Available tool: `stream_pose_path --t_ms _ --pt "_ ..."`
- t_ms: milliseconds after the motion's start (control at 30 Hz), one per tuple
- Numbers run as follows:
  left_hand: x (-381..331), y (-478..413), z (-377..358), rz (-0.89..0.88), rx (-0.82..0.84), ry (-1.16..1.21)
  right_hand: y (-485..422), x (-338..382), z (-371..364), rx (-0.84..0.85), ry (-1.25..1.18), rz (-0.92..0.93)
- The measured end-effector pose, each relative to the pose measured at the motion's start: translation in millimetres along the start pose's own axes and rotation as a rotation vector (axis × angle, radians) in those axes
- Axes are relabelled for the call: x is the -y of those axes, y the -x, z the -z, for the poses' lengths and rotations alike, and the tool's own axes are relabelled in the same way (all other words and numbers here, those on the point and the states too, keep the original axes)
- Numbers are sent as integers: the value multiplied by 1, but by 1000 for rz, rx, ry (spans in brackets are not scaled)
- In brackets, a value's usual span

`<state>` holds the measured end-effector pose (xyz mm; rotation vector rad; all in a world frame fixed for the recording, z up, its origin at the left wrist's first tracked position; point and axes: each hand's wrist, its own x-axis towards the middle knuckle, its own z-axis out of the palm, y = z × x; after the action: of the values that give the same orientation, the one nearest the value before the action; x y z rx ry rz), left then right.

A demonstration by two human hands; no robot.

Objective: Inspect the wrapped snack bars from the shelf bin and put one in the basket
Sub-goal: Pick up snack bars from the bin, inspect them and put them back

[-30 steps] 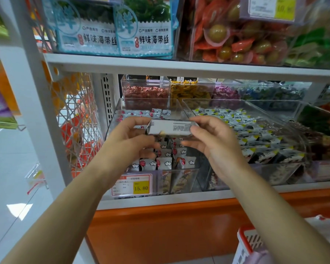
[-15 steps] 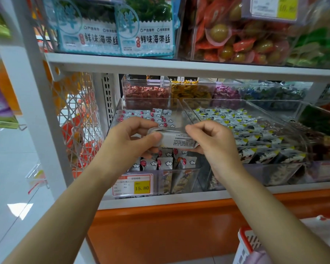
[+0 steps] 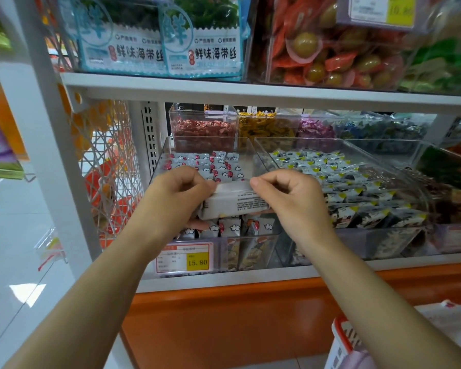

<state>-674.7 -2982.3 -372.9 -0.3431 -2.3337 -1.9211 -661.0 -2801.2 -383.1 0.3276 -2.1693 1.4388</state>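
In the middle of the frame, the left hand (image 3: pixel 176 201) and the right hand (image 3: pixel 290 203) share one white snack bar (image 3: pixel 234 202). Each hand has its fingers curled and pinches one end of the wrapper. The bar lies roughly level, with a panel of small black print turned up toward the camera. It is held just above the front half of the clear shelf bin (image 3: pixel 159 163).

More wrapped bars (image 3: pixel 218 166) with red and cloud marks lie in the back of that bin, and others stand on end below the hands. A price tag (image 3: pixel 185 259) with a yellow patch reading 15.80 is fixed to the front of the bin.

Just right of it is a second clear bin (image 3: pixel 330 141), filled with packets (image 3: pixel 343 182) that have yellow corners. Small clear boxes of red, yellow and purple sweets line the back of the shelf. On the shelf above, blue-and-white bags (image 3: pixel 202 49) fill the upper left of the frame.

The basket (image 3: pixel 342 334), white with a red rim, is in the lower right corner. It sits well below the hands and is partly cut off by the frame edge.
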Motion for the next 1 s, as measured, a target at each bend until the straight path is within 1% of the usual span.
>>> stream_pose_path --t_ms 200,267,333,367,400,467,500,533,567,633,667,700,767,833,867,933,1000 --pt "1 2 -5 -31 10 -52 -2 -5 -2 -58 -56 -85" --pt "-1 6 -10 -88 55 -80 -3 -7 -4 -118 -105 -115" --pt "-3 9 -16 -175 96 -169 -4 -9 -5 -146 -157 -146" --pt "-2 9 -19 -200 95 -189 -3 -8 -6 -136 -208 -169" --pt "-2 7 -21 -202 79 -161 -4 -7 -7 -103 -307 -201" --pt "-1 1 -23 -151 31 -4 -5 -4 -7 18 -553 -257" --pt "-1 -2 -23 -120 13 82 -6 -4 -6 77 -602 -244" --pt "0 -5 -24 -91 2 153 -8 -4 -6 116 -554 -210" --pt "0 -8 -25 -71 2 202 -9 -3 -5 132 -431 -162" --pt "2 -14 -28 -62 13 229 -15 -1 -4 77 -186 -87" --pt "2 -17 -29 -63 9 220 -18 -1 -3 25 -152 -76" --pt "3 -21 -29 -66 -15 181 -21 -1 0 -23 -159 -75" --pt "7 -31 -25 -98 -105 25 -30 -3 7 -121 -104 -64" --pt "10 -37 -21 -159 -165 -157 -39 -8 13 -172 -17 -63" --pt "12 -39 -20 -192 -167 -269 -42 -11 14 -183 -8 -70" --pt "16 -46 -21 -232 -95 -500 -48 -16 14 -196 10 -88" --pt "21 -55 -27 -241 52 -754 -53 -20 13 -212 41 -96"
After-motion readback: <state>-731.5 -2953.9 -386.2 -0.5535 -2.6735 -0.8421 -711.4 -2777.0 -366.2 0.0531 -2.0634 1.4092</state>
